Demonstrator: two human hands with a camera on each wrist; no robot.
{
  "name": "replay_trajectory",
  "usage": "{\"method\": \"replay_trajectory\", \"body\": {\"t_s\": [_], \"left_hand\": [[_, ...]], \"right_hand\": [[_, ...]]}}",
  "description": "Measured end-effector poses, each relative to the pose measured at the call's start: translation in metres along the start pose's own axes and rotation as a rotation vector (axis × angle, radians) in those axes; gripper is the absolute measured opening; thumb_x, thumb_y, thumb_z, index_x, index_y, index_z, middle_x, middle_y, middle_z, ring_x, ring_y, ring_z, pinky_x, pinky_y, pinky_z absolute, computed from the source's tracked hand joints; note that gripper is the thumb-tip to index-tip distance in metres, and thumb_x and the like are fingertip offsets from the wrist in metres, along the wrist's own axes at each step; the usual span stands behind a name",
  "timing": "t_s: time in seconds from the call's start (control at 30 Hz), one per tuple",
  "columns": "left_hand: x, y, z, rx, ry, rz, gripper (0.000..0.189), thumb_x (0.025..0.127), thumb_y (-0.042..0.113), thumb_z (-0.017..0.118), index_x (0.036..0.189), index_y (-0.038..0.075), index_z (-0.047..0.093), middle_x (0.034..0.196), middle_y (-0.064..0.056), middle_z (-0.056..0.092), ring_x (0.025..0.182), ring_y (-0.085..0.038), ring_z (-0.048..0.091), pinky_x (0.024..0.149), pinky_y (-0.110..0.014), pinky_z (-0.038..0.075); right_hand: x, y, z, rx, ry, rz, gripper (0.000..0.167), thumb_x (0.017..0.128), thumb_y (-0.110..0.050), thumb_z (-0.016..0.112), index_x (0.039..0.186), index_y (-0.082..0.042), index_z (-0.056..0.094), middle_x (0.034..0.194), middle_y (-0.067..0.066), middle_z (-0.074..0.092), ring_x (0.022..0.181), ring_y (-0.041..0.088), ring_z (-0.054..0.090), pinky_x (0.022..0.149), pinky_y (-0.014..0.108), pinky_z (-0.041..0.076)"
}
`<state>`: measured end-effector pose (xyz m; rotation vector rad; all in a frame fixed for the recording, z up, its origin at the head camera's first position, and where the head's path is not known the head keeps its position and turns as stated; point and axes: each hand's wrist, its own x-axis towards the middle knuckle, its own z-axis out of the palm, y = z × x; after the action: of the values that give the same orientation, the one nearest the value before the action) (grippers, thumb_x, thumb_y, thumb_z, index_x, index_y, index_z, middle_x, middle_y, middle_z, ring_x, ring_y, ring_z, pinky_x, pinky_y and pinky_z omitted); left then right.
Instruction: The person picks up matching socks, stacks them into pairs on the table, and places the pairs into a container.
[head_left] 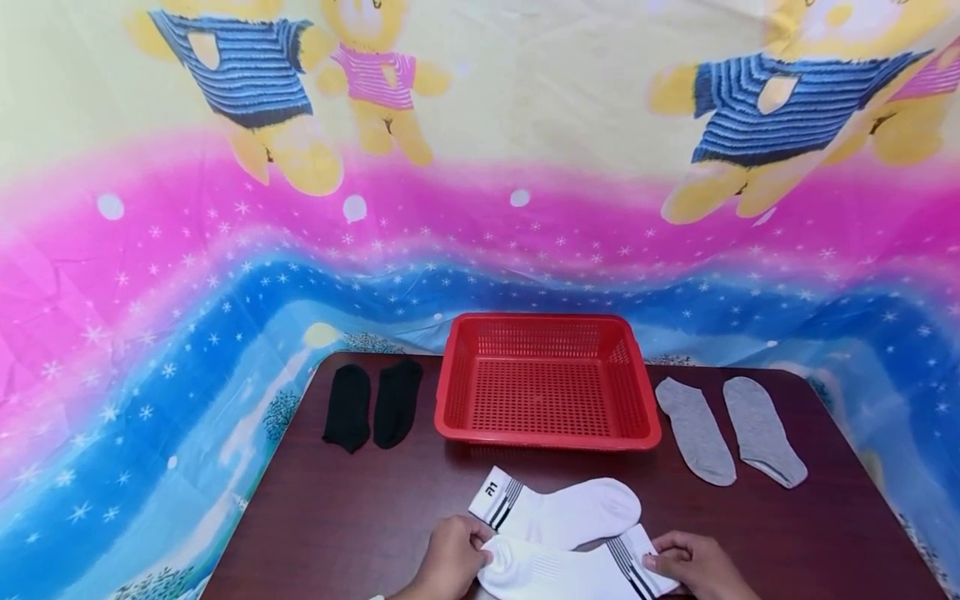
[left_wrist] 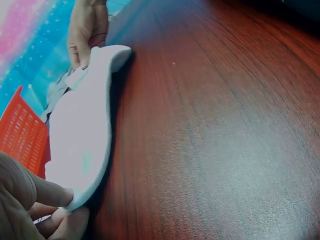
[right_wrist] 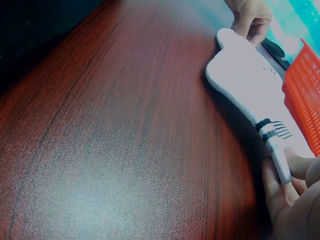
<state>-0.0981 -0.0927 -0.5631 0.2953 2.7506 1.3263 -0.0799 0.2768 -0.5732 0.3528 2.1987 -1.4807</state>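
Note:
Two white socks with black-striped cuffs are at the front of the table. The nearer white sock [head_left: 558, 572] is stretched sideways between both hands. My left hand [head_left: 452, 554] pinches its toe end between thumb and fingers, as the left wrist view also shows on the white sock [left_wrist: 82, 125]. At the cuff end, my right hand [head_left: 697, 565] pinches the edge; the right wrist view has the thumb on top and fingers beneath the cuff [right_wrist: 278, 150]. Just behind lies the other white sock [head_left: 570, 510], its cuff toward the left, partly overlapped by the nearer one.
A red plastic basket [head_left: 547, 442] stands at the table's back middle. Left of it lie two black socks, one [head_left: 349, 408] beside the other [head_left: 397, 404]. To its right are two grey socks [head_left: 697, 433]. A patterned cloth [head_left: 480, 217] hangs behind the dark wooden table [head_left: 337, 517].

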Motion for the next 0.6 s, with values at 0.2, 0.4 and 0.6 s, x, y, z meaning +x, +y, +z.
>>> {"method": "replay_trajectory", "body": {"t_s": [0.2,0.4,0.6], "left_hand": [[0.0,0.001,0.003,0.082,0.03,0.035,0.022,0.064,-0.008,0.082,0.077,0.01,0.077,0.062,0.008,0.063,0.059,0.006,0.048,0.054,-0.016,0.042],[0.002,0.003,-0.001,0.176,0.019,0.097,0.023,0.063,-0.006,0.081,0.08,0.009,0.076,0.069,0.006,0.062,0.064,0.002,0.051,0.059,-0.017,0.044],[-0.003,0.027,-0.008,0.188,-0.018,0.181,0.025,0.077,0.003,0.083,0.097,0.006,0.07,0.084,0.005,0.057,0.077,-0.003,0.052,0.067,-0.021,0.048]], "right_hand": [[-0.001,0.0,0.001,0.004,0.01,-0.001,0.04,0.086,-0.028,0.082,0.104,0.005,0.069,0.077,-0.001,0.066,0.071,0.014,0.066,0.063,0.033,0.058],[-0.003,-0.007,0.0,-0.053,0.019,-0.053,0.038,0.091,-0.027,0.077,0.107,0.007,0.07,0.082,0.0,0.067,0.075,0.01,0.061,0.066,0.026,0.053],[-0.009,-0.031,0.001,-0.091,0.069,-0.032,0.029,0.093,-0.022,0.071,0.103,0.005,0.07,0.08,0.0,0.064,0.073,0.012,0.057,0.065,0.026,0.048]]}}
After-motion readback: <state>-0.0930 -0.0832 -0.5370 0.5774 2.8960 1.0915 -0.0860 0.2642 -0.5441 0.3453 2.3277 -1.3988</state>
